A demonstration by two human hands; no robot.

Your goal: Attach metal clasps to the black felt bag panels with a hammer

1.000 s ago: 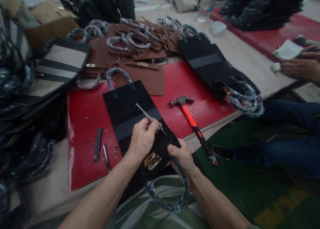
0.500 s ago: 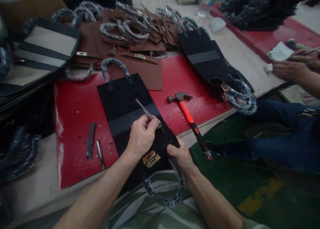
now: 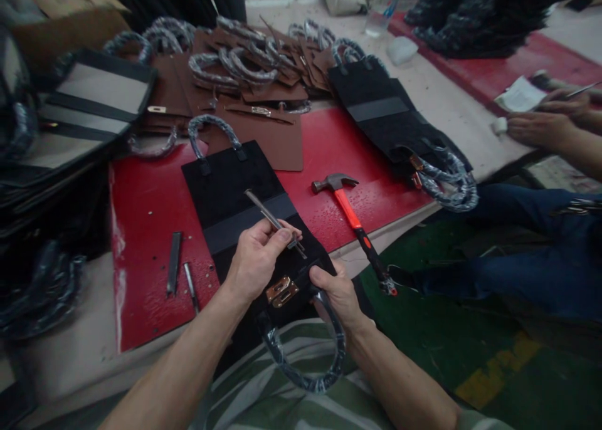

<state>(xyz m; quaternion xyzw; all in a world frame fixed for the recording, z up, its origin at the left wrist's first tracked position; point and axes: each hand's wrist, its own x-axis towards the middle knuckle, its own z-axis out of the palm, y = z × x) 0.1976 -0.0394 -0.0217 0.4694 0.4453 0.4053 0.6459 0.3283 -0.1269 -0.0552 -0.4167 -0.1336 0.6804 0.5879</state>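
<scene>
A black bag panel [image 3: 239, 179] lies across the red board toward me, its near end over the table edge. My left hand [image 3: 258, 248] is closed around a thin metal punch [image 3: 263, 209], which slants over the panel; a small metal piece shows by the fingertips. With thumb on top, my right hand [image 3: 338, 289] grips the panel's near end, beside the plastic-wrapped handle [image 3: 310, 380]. Gold clasp plates [image 3: 282, 291] sit on the panel between the hands. A claw hammer [image 3: 348, 207] with an orange and black grip rests to the right.
On the red board [image 3: 150, 304] at left lie a dark metal bar [image 3: 174, 264] and another thin punch [image 3: 190, 286]. Brown bag panels [image 3: 277, 145] pile up behind. More black panels [image 3: 376, 98] lie at right, where another person's hands [image 3: 545, 126] work. Black-and-beige pieces [image 3: 98, 91] are stacked left.
My left hand has drawn slightly left and down with the punch, and the gold plates have tilted a little. My right hand keeps its hold.
</scene>
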